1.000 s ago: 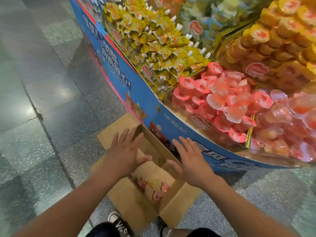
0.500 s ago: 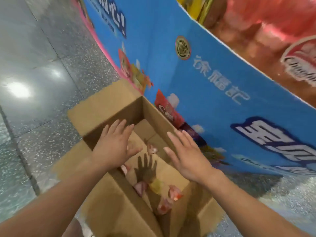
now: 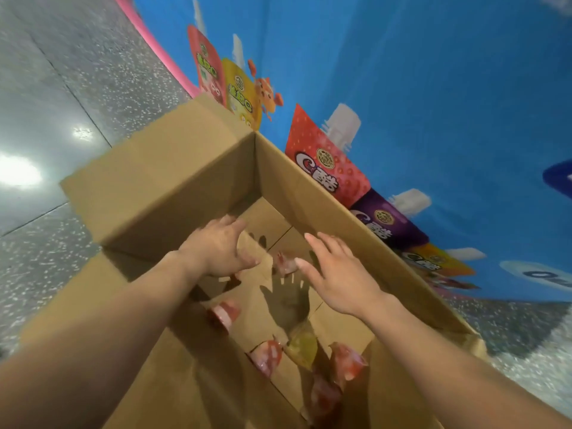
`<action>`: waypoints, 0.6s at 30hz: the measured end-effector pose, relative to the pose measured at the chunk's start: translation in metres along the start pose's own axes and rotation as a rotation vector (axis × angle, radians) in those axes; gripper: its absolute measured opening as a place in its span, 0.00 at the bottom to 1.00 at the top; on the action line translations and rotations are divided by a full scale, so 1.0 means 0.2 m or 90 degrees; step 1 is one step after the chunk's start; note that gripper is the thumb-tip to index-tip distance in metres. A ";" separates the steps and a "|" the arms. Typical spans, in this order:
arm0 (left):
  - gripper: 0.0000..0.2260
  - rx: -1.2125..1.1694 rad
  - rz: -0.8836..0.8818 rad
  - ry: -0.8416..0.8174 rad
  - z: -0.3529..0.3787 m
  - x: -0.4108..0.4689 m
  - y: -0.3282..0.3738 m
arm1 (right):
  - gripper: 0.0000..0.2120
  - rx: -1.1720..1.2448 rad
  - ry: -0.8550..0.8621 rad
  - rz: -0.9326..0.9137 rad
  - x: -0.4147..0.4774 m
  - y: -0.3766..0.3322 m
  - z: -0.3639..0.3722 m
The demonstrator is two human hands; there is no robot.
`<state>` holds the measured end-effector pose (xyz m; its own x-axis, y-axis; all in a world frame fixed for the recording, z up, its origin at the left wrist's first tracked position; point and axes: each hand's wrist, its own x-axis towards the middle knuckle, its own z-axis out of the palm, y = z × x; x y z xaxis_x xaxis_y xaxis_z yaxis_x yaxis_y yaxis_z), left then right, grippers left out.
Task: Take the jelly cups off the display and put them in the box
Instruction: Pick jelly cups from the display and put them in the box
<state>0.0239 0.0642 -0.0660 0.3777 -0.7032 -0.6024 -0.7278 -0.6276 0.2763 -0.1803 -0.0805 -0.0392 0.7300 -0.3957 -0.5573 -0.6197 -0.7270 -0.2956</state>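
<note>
Seen from above: left hand [image 3: 219, 249] and right hand [image 3: 337, 277] side by side at centre frame, reaching into an open cardboard box [image 3: 173, 187], fingers straight and spread, holding nothing. Loose on the box bottom, jelly cups [image 3: 224, 315]: one pink between the hands, one under the left wrist, a yellow and more pink at lower centre. Blue display [image 3: 433, 88] across the upper right, just behind the box; grey speckled floor [image 3: 62, 88] at upper left.
</note>
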 end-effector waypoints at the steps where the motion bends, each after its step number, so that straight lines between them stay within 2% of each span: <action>1: 0.40 -0.006 0.003 -0.035 0.02 0.04 -0.01 | 0.33 0.013 0.002 0.005 0.03 0.01 0.04; 4: 0.48 0.009 0.009 -0.129 0.06 0.12 -0.06 | 0.33 0.051 0.000 0.026 0.10 0.05 0.13; 6: 0.50 -0.009 -0.003 -0.151 0.08 0.17 -0.10 | 0.33 0.073 0.001 0.047 0.15 0.07 0.19; 11: 0.51 -0.053 -0.015 -0.160 0.14 0.27 -0.18 | 0.31 0.130 0.001 0.111 0.26 0.08 0.29; 18: 0.50 -0.068 -0.054 -0.225 0.21 0.37 -0.16 | 0.31 0.219 -0.022 0.271 0.40 0.06 0.35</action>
<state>0.0519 0.0461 -0.1515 0.2002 -0.4997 -0.8427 -0.6319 -0.7232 0.2787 -0.1487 -0.0817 -0.1422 0.3878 -0.5916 -0.7068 -0.9210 -0.2794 -0.2714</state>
